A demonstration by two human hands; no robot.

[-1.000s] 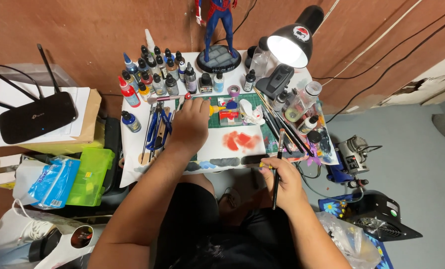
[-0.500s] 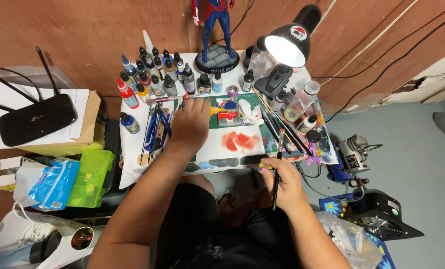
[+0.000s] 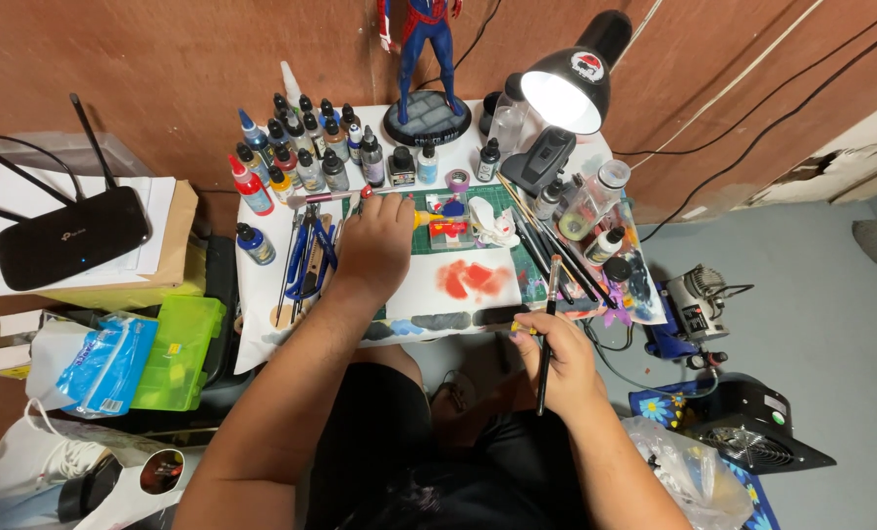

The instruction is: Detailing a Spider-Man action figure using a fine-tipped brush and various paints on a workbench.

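My left hand (image 3: 374, 245) rests on the small white table (image 3: 262, 294), fingers reaching toward a slim tool (image 3: 325, 197) lying below the rows of paint bottles (image 3: 306, 147); whether it grips anything is hidden. My right hand (image 3: 556, 358) is closed around a dark paintbrush (image 3: 548, 329) held upright at the table's front edge. Between the hands lies white paper with red paint smears (image 3: 473, 280) on a green cutting mat (image 3: 517, 211).
A red-and-blue figure on a round base (image 3: 426, 113) and a lit black desk lamp (image 3: 566, 83) stand at the back. Brushes (image 3: 556, 255) lie fanned at right. Black router (image 3: 70, 236) on boxes at left, green plastic box (image 3: 178, 348), small compressor (image 3: 698, 304) on the floor.
My left hand has slid slightly forward and left toward the bottles. The view has shifted a little; my right hand still holds the brush in the same place.
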